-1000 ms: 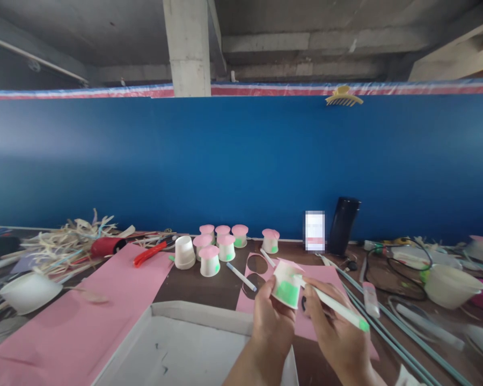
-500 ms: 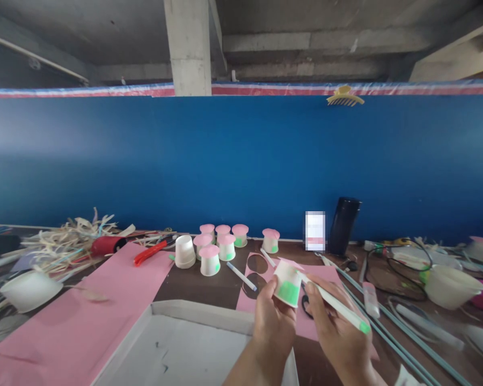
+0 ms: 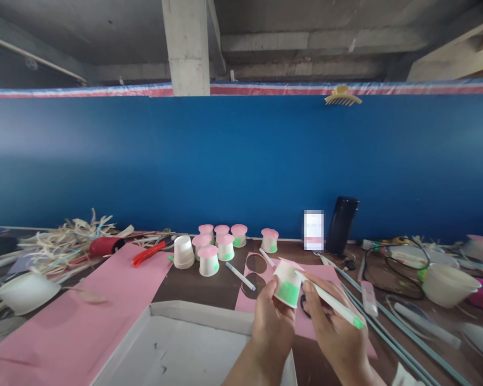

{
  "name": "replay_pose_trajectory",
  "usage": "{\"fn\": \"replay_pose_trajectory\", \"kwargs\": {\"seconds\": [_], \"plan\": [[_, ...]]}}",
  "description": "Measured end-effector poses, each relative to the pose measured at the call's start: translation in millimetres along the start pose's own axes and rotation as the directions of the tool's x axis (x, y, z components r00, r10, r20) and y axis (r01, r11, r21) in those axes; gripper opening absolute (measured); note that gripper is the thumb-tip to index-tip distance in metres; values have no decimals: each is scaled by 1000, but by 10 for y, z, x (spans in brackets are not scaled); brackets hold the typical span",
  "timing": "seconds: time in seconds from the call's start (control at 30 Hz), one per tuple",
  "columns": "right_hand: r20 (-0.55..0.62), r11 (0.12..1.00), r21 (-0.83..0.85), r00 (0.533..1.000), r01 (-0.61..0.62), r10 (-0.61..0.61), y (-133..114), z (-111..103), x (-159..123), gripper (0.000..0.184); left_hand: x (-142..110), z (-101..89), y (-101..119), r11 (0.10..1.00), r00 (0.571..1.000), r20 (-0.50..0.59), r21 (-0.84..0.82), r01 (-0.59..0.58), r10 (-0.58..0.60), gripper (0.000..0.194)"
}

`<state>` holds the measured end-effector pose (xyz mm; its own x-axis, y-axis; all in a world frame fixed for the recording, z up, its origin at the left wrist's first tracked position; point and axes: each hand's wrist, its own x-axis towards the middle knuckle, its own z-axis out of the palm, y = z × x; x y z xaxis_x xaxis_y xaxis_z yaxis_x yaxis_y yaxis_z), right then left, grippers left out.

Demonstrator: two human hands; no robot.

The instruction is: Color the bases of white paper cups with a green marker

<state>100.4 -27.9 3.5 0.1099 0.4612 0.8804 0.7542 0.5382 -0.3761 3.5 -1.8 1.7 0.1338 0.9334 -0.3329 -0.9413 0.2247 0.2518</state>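
Paper cup point(image 3: 285, 288) held in the left hand point(image 3: 271, 320), marker point(image 3: 333, 303) against it in the right point(image 3: 338, 324)

Cup is tilted, wide rim down, above the pink sheet point(image 3: 245, 304), with green colouring on its side and a pink disc on top; left thumb and fingers pinch it by the lower part. Right thumb and fingers pinch the marker, tip at the cup's upper side. Beyond stand six pink-topped cups point(image 3: 208, 266) in a cluster, another one point(image 3: 269, 246) to their right, a plain cup point(image 3: 184, 254) to their left; a white tray point(image 3: 197, 309) lies nearer
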Motion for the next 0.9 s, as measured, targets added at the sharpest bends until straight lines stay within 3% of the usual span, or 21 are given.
{"fn": "replay_pose_trajectory", "kwargs": {"seconds": [0.47,0.73,0.9], "plan": [[13,998,-58,1000,-4,5,-6,-18,14,17,-11,12,10,1000,1000,16,6,-22,22,22],[13,999,-10,999,-36,36,13,-9,14,19,-10,34,7,1000,1000,-14,15,-25,25,19],[20,999,-41,1000,3,-2,-12,-30,27,17,-11,29,8,999,999,-4,19,-32,32,20]]}}
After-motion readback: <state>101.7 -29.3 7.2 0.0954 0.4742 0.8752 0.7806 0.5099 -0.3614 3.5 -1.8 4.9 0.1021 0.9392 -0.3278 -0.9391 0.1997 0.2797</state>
